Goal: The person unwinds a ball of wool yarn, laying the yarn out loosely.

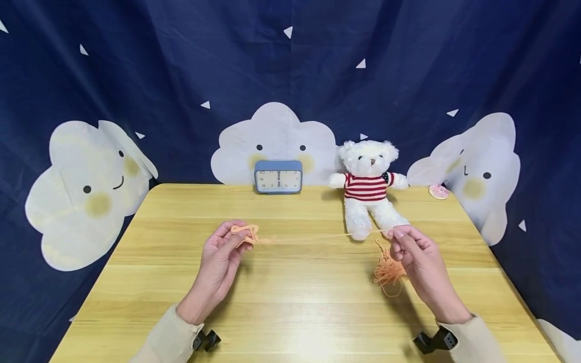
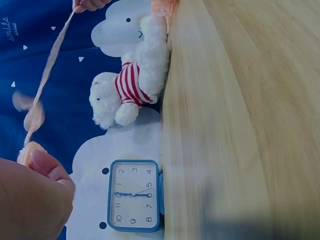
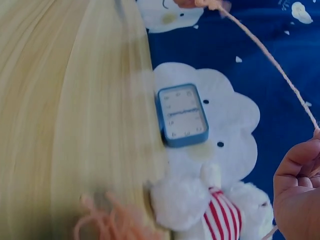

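Peach-orange yarn (image 1: 313, 236) stretches nearly level between the two hands, above the table. My left hand (image 1: 222, 257) pinches a small looped bunch of yarn (image 1: 245, 231) between thumb and fingers. On the other side, my right hand (image 1: 415, 257) pinches the strand with thumb and curled fingers. In the left wrist view the strand (image 2: 50, 65) runs up from the left thumb toward the other hand. A loose tangled heap of the same yarn (image 1: 388, 269) lies on the table, partly behind the right hand.
A white teddy bear (image 1: 367, 187) in a striped shirt sits at the back right of the wooden table (image 1: 290, 292). Left of it stands a blue alarm clock (image 1: 278, 177). A small round pink item (image 1: 438, 191) lies at the far right corner. Dark blue curtain (image 1: 181, 60) surrounds the table.
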{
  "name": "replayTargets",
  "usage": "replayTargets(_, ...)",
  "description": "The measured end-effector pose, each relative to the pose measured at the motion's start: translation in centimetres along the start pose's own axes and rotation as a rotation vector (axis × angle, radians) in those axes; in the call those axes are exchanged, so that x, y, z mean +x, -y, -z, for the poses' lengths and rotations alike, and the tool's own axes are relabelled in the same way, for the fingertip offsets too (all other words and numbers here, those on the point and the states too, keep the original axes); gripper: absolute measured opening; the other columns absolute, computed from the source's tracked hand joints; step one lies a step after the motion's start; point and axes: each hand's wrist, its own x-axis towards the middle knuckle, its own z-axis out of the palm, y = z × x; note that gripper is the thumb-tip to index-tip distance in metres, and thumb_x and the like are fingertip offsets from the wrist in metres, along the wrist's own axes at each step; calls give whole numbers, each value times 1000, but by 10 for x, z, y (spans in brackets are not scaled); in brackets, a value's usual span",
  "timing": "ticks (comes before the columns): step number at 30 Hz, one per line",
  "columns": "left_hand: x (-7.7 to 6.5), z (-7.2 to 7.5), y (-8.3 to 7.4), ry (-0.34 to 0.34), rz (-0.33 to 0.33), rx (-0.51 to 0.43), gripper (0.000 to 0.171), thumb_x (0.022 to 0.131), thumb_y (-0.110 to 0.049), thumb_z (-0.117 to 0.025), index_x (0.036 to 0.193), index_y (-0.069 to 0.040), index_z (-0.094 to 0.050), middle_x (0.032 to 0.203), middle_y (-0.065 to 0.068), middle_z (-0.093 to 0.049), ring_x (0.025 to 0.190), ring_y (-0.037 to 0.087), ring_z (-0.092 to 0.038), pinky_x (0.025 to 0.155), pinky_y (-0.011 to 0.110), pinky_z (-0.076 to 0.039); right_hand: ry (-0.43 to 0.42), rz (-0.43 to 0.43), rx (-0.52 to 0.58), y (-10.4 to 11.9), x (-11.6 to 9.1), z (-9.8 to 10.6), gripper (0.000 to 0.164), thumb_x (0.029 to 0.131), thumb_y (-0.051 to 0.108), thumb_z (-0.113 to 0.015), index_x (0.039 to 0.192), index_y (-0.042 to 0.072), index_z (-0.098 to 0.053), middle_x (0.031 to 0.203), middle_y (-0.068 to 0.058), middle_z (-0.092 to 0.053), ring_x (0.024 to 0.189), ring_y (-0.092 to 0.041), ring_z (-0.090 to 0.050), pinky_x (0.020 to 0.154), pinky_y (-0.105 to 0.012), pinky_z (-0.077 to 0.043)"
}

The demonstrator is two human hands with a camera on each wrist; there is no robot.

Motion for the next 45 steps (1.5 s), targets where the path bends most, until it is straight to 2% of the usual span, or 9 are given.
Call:
replayTargets(4, 1, 0, -1, 9, -20, -45, 19, 105, 13, -61, 118, 1, -69, 113, 13, -70, 95, 17, -70, 81, 23, -61, -42, 6, 36, 1, -3, 19, 27, 115, -2, -48, 106, -6, -74, 80, -3, -63, 69, -9, -57, 62, -19, -49)
replayTargets(10, 2, 1, -3, 21, -27, -91, 19, 107, 13, -59, 117, 3, -71, 119, 16, -69, 100, 18, -71, 92, 26, -61, -135, -40, 113, 0, -8, 56, 30, 114, -2, -50, 104, 0, -78, 83, -4, -69, 69, -9, -61, 59, -18, -52)
replayTargets(18, 1, 1, -5, 27, -47, -106, 15, 109, 8, -59, 115, 4, -72, 111, 16, -71, 93, 20, -71, 87, 27, -62, -235, -107, 174, -3, -15, 109, 33, 114, -2, -50, 103, -1, -80, 82, -4, -71, 70, -9, -63, 59, -18, -54)
replayTargets(24, 2, 2, -5, 32, -73, -141, 16, 109, 11, -56, 115, 6, -70, 100, 16, -71, 91, 22, -71, 86, 27, -62, -262, -188, 183, -4, -13, 131, 35, 115, 0, -49, 101, -1, -81, 80, -3, -69, 69, -9, -63, 60, -21, -57)
replayTargets(28, 1, 2, -5, 29, -88, -154, 15, 109, 11, -55, 115, 7, -68, 97, 16, -70, 90, 23, -70, 85, 27, -62, -269, -236, 132, -4, -11, 138, 32, 115, 1, -51, 103, 0, -81, 83, -3, -70, 71, -9, -64, 62, -21, -58)
replayTargets(33, 1, 2, -5, 19, -92, -158, 15, 109, 12, -55, 113, 7, -69, 96, 16, -69, 89, 23, -70, 85, 26, -62, -179, -267, 1, -7, -8, 140, 34, 115, 0, -49, 108, 3, -82, 92, -3, -74, 76, -8, -66, 68, -19, -59)
replayTargets(39, 2, -2, -2, 41, -79, -144, 17, 109, 11, -54, 112, 5, -70, 95, 16, -71, 88, 23, -70, 82, 26, -61, -173, -325, -176, -8, -9, 128, 27, 114, 7, -56, 111, 17, -80, 102, 4, -74, 86, -7, -71, 74, -19, -60)
replayTargets(42, 2, -4, -2, 50, -73, -138, 16, 109, 10, -55, 112, 4, -69, 95, 15, -72, 88, 24, -71, 81, 26, -61, -219, -286, -233, -6, -11, 113, 23, 114, 10, -58, 117, 22, -78, 109, 9, -73, 91, -7, -73, 75, -18, -59)
replayTargets(45, 3, -6, -3, 53, -64, -142, 15, 109, 10, -56, 112, 4, -69, 96, 15, -72, 88, 23, -71, 82, 26, -61, -267, -193, -246, -5, -12, 90, 24, 113, 9, -59, 123, 19, -78, 108, 8, -71, 85, -9, -72, 72, -19, -58)
